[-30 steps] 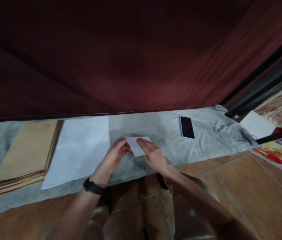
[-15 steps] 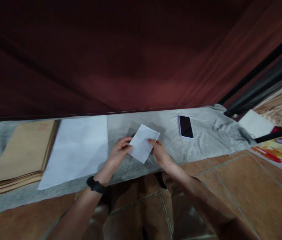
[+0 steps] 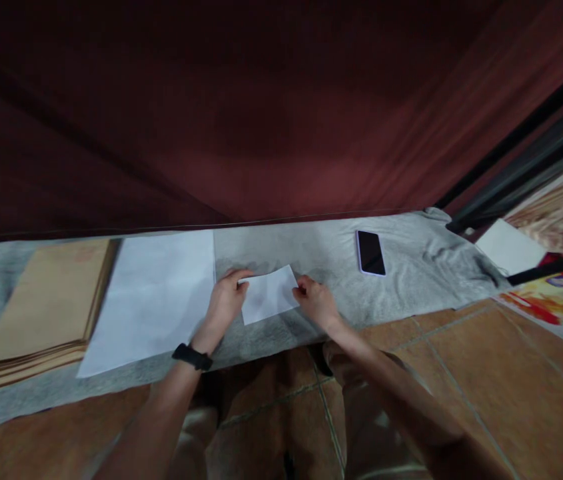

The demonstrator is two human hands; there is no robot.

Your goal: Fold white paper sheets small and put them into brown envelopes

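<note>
Between my hands is a small white sheet of paper [image 3: 270, 295], folded-looking, held just over the grey cloth. My left hand [image 3: 227, 297] pinches its upper left corner between thumb and fingers. At the right edge, my right hand [image 3: 317, 300] grips the paper with curled fingers. Left of my left hand lies a larger stack of white paper [image 3: 156, 300], flat on the cloth. Beyond it sits a pile of brown paper envelopes [image 3: 46, 300], partly beside the white stack.
A phone [image 3: 370, 253] with a pale purple case lies right of my hands on the grey cloth [image 3: 411, 267]. A dark red curtain [image 3: 281, 133] hangs behind. Black bars [image 3: 521, 133] and a colourful printed box [image 3: 561, 300] are at the right. Tiled floor [image 3: 501, 353] lies below.
The small paper has turned from a tilted, upright-looking position to a wider, sideways one. My hands have spread slightly apart, and both still hold it.
</note>
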